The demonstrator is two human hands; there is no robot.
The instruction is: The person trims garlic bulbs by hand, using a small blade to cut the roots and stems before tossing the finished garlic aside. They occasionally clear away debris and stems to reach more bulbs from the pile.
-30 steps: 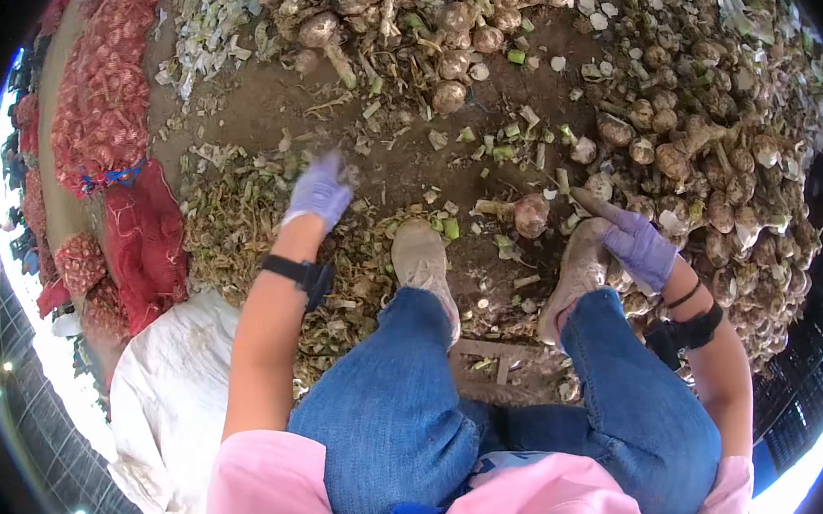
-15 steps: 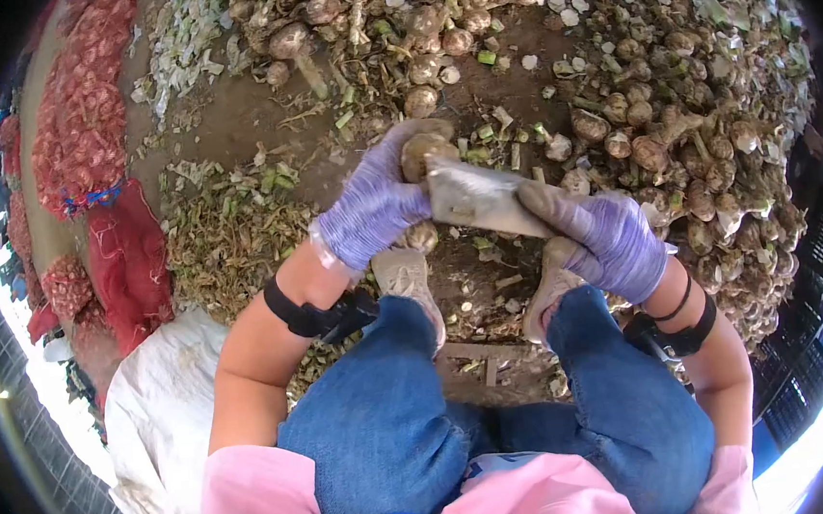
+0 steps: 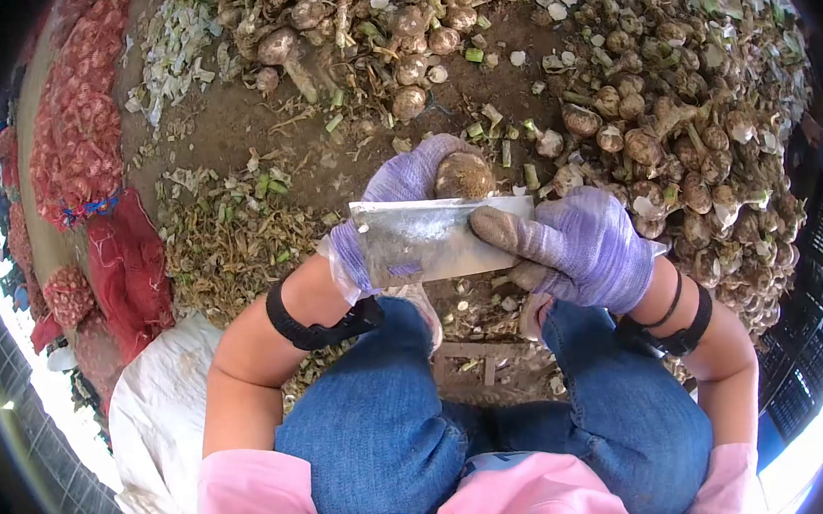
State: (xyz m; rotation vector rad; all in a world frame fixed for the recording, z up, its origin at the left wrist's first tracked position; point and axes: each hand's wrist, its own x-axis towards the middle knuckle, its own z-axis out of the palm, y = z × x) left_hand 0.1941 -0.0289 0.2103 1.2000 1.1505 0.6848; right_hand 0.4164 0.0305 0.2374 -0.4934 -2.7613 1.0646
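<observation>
My left hand (image 3: 404, 182), in a purple glove, grips a garlic bulb (image 3: 464, 175) with its brown, dirt-covered base turned up. A wide metal cleaver (image 3: 429, 239) lies across in front of the bulb, its upper edge right below it. My right hand (image 3: 580, 249), also gloved, is closed on the cleaver's right end, thumb flat on the blade. The blade hides part of my left hand and wrist. Beneath the hands, dry stalk pieces and soil cover the ground.
Piles of garlic bulbs (image 3: 683, 149) lie at right and more garlic (image 3: 403, 26) ahead. Trimmed leaves and stalks (image 3: 235, 223) are heaped at left. Red mesh sacks (image 3: 77, 119) and a white sack (image 3: 168, 411) sit on the left; black crates (image 3: 793, 382) stand at far right.
The cleaver has swung from a slant to nearly level and moved left, across my left wrist. My left hand has shifted right with the garlic bulb, whose base now faces up.
</observation>
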